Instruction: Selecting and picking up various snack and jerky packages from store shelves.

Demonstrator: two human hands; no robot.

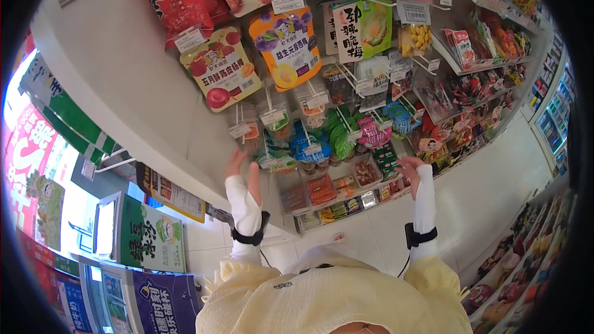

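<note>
My left hand (243,176) is raised, fingers apart, near the small hanging snack packets (250,134) and the shelf's side panel (195,148). It holds nothing. Further right, my right hand (410,171) is lifted with spread, slightly curled fingers and nothing in it, close to a dark green packet (386,160). Between the hands hang blue packets (310,146), green packets (343,137) and pink packets (375,131) on white hooks. Higher up are an orange pouch of dried plums (285,48) and a cream pouch of dried fruit (221,69). Whether any fingertip touches a packet is unclear.
Below the hooks, clear tubs of red snacks (320,189) sit on a low shelf. Tiered shelves of bagged snacks (468,88) run along the right. Another stocked shelf (524,260) stands at lower right. Signs and a glass-fronted cooler (111,292) are at left.
</note>
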